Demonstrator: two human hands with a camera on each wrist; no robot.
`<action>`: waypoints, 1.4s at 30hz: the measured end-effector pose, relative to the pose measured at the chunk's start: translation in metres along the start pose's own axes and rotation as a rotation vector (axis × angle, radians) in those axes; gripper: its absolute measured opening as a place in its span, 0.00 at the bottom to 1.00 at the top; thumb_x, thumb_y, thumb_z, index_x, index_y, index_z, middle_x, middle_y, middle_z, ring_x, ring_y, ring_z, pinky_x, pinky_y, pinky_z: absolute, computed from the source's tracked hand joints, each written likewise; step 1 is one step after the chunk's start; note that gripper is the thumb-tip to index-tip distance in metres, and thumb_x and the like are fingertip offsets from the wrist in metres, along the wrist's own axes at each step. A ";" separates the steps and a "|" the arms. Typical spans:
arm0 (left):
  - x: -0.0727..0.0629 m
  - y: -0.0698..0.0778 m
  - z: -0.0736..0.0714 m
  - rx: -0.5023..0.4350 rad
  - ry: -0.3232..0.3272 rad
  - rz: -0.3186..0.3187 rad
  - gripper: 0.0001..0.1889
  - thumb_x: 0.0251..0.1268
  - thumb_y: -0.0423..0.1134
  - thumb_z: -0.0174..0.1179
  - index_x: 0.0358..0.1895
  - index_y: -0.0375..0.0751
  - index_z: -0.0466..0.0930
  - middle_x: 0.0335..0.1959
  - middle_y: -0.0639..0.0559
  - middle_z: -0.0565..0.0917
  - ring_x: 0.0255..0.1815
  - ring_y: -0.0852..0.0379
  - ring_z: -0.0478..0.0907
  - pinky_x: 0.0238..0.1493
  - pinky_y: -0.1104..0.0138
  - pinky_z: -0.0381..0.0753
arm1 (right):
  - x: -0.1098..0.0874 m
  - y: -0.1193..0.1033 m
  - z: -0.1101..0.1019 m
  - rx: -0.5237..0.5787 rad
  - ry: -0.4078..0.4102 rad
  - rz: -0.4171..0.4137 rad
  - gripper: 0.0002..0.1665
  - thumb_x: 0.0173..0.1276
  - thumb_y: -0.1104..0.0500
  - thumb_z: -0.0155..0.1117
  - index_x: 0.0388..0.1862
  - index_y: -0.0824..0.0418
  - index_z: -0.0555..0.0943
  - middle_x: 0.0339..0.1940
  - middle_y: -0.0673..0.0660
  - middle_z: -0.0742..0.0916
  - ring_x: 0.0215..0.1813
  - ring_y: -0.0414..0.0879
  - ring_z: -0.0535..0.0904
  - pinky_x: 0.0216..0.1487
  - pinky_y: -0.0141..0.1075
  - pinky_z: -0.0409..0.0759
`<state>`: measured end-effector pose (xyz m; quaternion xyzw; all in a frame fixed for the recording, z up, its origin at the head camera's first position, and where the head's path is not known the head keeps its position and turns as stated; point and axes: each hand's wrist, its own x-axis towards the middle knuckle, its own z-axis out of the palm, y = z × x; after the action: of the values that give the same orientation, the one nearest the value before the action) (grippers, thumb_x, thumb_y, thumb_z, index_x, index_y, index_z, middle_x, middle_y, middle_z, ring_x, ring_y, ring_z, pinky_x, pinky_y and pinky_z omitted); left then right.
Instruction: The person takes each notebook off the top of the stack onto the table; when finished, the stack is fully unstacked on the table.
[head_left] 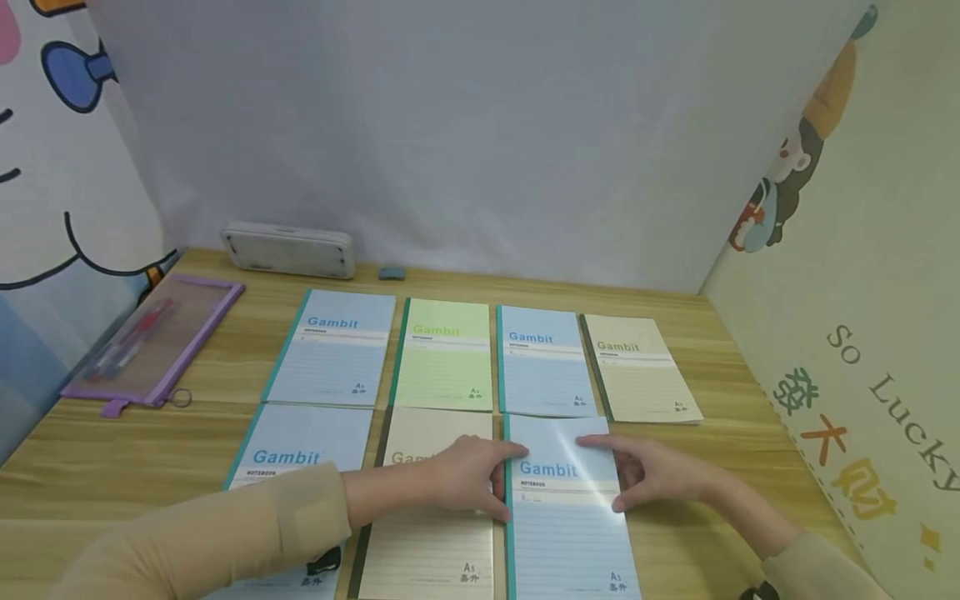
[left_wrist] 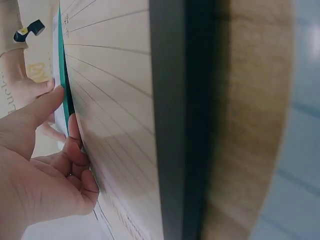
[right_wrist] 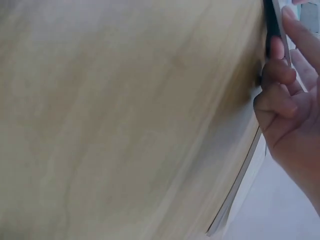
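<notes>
A blue Gambit notebook [head_left: 566,542] with a teal spine is in the front row at the right. My left hand [head_left: 468,475] grips its spine edge, above the neighbouring cream notebook [head_left: 427,558]. In the left wrist view, the thumb [left_wrist: 50,102] lies on the teal spine while the other fingers curl at the edge. Opposite, my right hand [head_left: 660,471] grips the right edge. The right wrist view shows this hand's thumb [right_wrist: 297,32] over the edge, with curled fingers below it.
Behind stands a row of blue, green [head_left: 442,367], blue and cream [head_left: 637,367] notebooks. Another blue notebook [head_left: 300,433] lies partly under my left sleeve. A purple-edged mesh pouch [head_left: 150,333] with pens, a white case [head_left: 288,250] and a small blue-grey block [head_left: 392,273] lie farther out.
</notes>
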<state>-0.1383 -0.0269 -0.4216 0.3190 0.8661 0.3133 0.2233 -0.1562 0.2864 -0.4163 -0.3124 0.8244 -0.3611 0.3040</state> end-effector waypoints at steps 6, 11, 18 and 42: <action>0.000 0.003 0.001 0.042 -0.003 -0.020 0.41 0.45 0.43 0.74 0.66 0.42 0.68 0.17 0.62 0.76 0.17 0.68 0.72 0.23 0.76 0.71 | 0.003 0.000 -0.003 -0.143 0.015 0.003 0.49 0.51 0.49 0.74 0.71 0.55 0.64 0.22 0.44 0.77 0.24 0.31 0.70 0.26 0.27 0.74; -0.001 0.004 -0.001 0.020 -0.009 -0.021 0.40 0.46 0.43 0.74 0.66 0.42 0.68 0.18 0.61 0.76 0.18 0.67 0.71 0.23 0.76 0.71 | 0.004 0.000 -0.004 -0.136 0.003 -0.009 0.48 0.53 0.49 0.74 0.71 0.57 0.64 0.22 0.44 0.76 0.24 0.32 0.69 0.26 0.27 0.72; -0.004 0.002 -0.029 -0.038 -0.005 0.070 0.39 0.49 0.45 0.72 0.67 0.44 0.67 0.26 0.63 0.79 0.26 0.65 0.70 0.30 0.74 0.71 | 0.008 -0.019 -0.019 -0.199 0.038 -0.025 0.45 0.54 0.53 0.73 0.71 0.51 0.65 0.23 0.46 0.76 0.25 0.33 0.69 0.26 0.27 0.71; -0.069 -0.034 -0.165 0.122 0.262 0.074 0.38 0.52 0.53 0.69 0.68 0.56 0.64 0.42 0.61 0.78 0.42 0.60 0.73 0.43 0.61 0.73 | 0.086 -0.134 -0.067 -0.437 0.154 -0.205 0.46 0.59 0.49 0.70 0.74 0.44 0.58 0.30 0.45 0.77 0.27 0.40 0.70 0.29 0.31 0.72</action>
<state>-0.2007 -0.1611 -0.3154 0.3202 0.8930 0.3070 0.0767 -0.2189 0.1778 -0.2979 -0.4241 0.8677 -0.2260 0.1272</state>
